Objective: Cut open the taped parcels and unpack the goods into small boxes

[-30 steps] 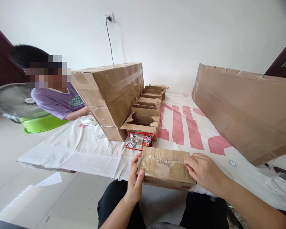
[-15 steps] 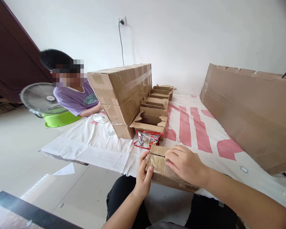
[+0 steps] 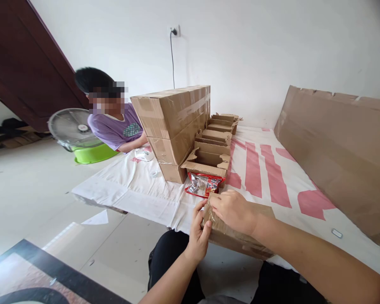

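A taped cardboard box (image 3: pixel 240 240) lies at the table's front edge, before my lap. My left hand (image 3: pixel 200 232) grips its left end, thumb on the near side and fingers behind. Over the top, my right hand (image 3: pixel 232 211) is closed with the fingertips pinched near the left end of the seam. What sits between those fingertips is hidden. Just beyond the box, a red and clear snack packet (image 3: pixel 204 185) leans against an open cardboard box (image 3: pixel 207 169).
Several sealed boxes (image 3: pixel 177 143) are stacked left of a row of open ones. A large cardboard sheet (image 3: pixel 335 156) stands on the right. A person in a purple shirt (image 3: pixel 114 131) sits across the table, beside a fan (image 3: pixel 72 126). A small pale rectangular object (image 3: pixel 337 233) lies right.
My right hand has slid left along the box's top seam, towards its left end. My left hand keeps its hold. The whole view has shifted slightly, with everything appearing further right.
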Action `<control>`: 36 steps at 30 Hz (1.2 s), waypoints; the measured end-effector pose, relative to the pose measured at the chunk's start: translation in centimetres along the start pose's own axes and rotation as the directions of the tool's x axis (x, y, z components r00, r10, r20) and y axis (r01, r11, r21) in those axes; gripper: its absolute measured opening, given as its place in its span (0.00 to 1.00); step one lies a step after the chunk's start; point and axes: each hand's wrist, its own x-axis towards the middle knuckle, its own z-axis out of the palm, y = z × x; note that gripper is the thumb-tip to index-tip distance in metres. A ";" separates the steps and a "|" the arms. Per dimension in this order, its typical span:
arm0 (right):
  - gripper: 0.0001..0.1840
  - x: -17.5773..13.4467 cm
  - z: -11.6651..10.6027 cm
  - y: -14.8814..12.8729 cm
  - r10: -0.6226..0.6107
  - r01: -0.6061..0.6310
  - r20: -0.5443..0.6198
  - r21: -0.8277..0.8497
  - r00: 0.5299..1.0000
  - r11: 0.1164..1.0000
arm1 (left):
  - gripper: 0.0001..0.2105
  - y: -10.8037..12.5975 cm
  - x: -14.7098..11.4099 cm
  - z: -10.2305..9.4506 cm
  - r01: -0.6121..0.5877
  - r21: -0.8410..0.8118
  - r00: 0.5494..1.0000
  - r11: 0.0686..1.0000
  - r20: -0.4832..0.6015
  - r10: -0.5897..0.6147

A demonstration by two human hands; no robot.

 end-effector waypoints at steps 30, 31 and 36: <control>0.21 -6.7 -1.3 -6.2 -0.198 0.164 0.157 0.209 0.967 0.964 | 0.23 0.1 0.4 -0.9 0.093 -0.235 0.994 0.967 0.074 -0.078; 0.21 -6.9 -1.1 -6.0 -0.192 0.151 0.164 0.231 0.968 0.961 | 0.21 0.0 0.4 -1.1 0.096 -0.223 0.993 0.970 0.092 -0.077; 0.13 -6.9 -0.6 -4.4 -0.031 -0.005 0.118 0.290 0.993 0.957 | 0.18 -0.5 0.5 -1.9 0.102 -0.171 0.985 0.980 0.157 -0.075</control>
